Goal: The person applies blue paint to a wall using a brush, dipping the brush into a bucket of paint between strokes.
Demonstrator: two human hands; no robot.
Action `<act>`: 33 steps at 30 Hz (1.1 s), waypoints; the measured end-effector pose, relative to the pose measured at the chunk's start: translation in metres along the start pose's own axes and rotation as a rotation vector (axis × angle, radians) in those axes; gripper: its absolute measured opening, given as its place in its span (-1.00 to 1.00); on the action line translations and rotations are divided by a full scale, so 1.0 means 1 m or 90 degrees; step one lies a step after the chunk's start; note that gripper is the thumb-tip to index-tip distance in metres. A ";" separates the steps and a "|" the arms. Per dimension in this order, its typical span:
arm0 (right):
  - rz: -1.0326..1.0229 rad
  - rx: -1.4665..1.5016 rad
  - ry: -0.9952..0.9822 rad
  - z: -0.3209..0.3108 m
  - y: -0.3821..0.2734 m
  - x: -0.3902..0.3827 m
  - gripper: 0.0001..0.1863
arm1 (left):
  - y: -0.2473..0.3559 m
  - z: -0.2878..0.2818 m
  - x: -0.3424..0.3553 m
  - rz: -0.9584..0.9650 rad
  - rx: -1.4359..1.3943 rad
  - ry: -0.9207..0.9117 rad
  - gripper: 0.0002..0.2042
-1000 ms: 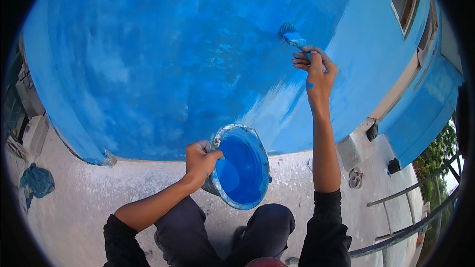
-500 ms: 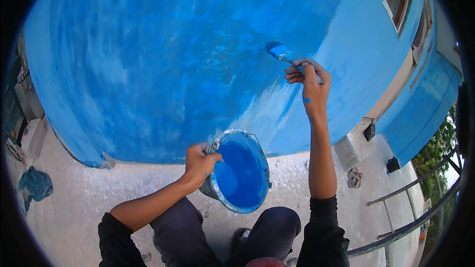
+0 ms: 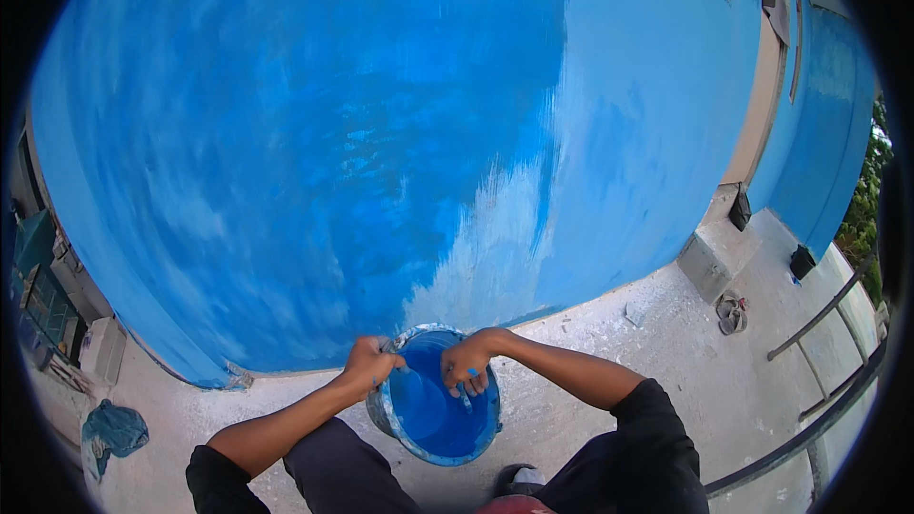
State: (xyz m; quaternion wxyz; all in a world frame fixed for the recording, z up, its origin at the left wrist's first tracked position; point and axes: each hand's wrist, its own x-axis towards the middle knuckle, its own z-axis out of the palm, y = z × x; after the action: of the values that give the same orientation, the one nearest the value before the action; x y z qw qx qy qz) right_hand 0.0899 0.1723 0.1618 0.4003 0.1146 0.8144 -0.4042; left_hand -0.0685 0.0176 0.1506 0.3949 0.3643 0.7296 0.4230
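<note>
My left hand [image 3: 369,365] grips the rim of a paint-smeared bucket [image 3: 492,428], thumb over the inside edge. Blue paint [image 3: 426,424] shows inside it. My right hand [image 3: 466,364] is down in the bucket's mouth, closed around a paintbrush [image 3: 465,398]. Only part of the brush's handle can be seen; its bristles are hidden in the bucket. In front of me rises a wall [image 3: 381,133], darker blue on the left and paler blue on the right, with a ragged streaky border between them.
Pale, paint-spotted floor runs along the wall's foot. To the right are a concrete step [image 3: 716,262], sandals [image 3: 731,312], a small black container [image 3: 802,262] and a metal railing [image 3: 809,433]. A crumpled dark cloth or bag [image 3: 116,430] lies at left.
My right hand has brought the paintbrush down from the wall into the bucket. My left hand still holds the bucket's rim. The view has shifted, with the bucket lower in it.
</note>
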 end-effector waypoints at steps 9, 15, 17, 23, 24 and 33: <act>-0.067 0.022 0.086 0.017 0.048 0.059 -0.62 | -0.039 0.018 0.015 -0.026 0.067 -0.014 -0.91; -0.029 0.025 0.163 0.043 0.078 0.059 -0.63 | -0.058 0.051 0.042 -0.023 0.030 -0.005 -0.90; -0.014 0.043 0.158 0.055 0.090 0.061 -0.63 | -0.071 0.070 0.056 -0.002 0.012 -0.014 -0.90; 0.042 0.096 0.174 0.076 0.126 0.061 -0.63 | -0.069 0.121 0.052 -0.063 0.041 0.016 -0.93; 0.044 0.100 0.178 0.078 0.131 0.061 -0.63 | -0.077 0.124 0.053 -0.080 0.032 0.019 -0.92; 0.008 0.136 0.224 0.082 0.157 0.069 -0.65 | -0.104 0.117 0.064 -0.053 0.114 0.049 -0.90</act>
State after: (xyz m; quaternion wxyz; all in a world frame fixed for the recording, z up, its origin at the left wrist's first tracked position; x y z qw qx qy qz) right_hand 0.1710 0.2024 -0.0070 0.2398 0.2305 0.8234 -0.4597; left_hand -0.0132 0.0724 0.0004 0.3496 0.3507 0.7938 0.3530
